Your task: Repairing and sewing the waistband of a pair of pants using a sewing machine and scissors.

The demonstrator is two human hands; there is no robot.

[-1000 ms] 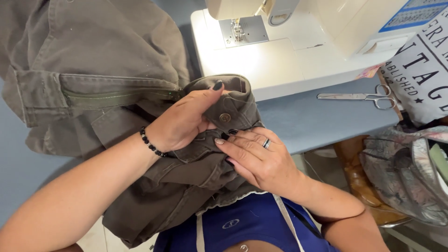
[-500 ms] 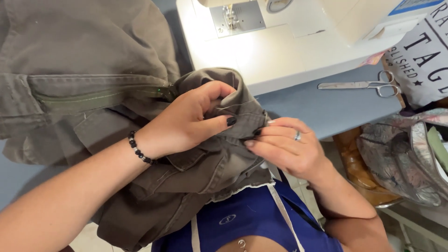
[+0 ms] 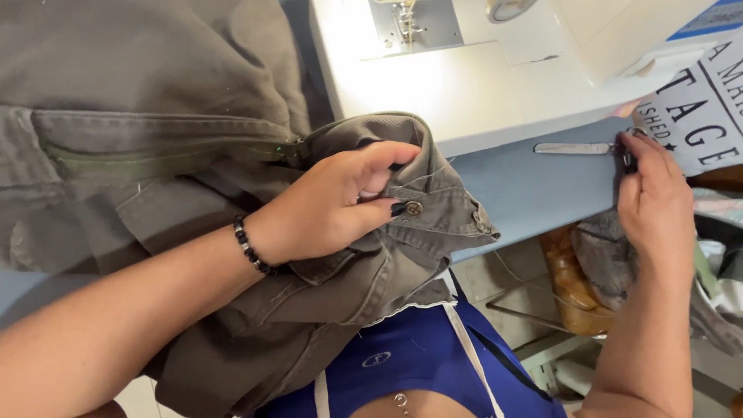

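On the blue table point(image 3: 534, 190), right hand point(image 3: 654, 197) grasps scissors point(image 3: 576, 148); left hand point(image 3: 333, 205) pinches trousers point(image 3: 193, 186).

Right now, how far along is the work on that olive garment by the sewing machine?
Done: little that shows; the olive garment lies bunched on the blue table, not under the sewing machine needle. In hand: the left hand pinches the waistband by the metal button, a loose thread beside it. The right hand is at the scissors handles. Left: no cut or stitching shows yet.
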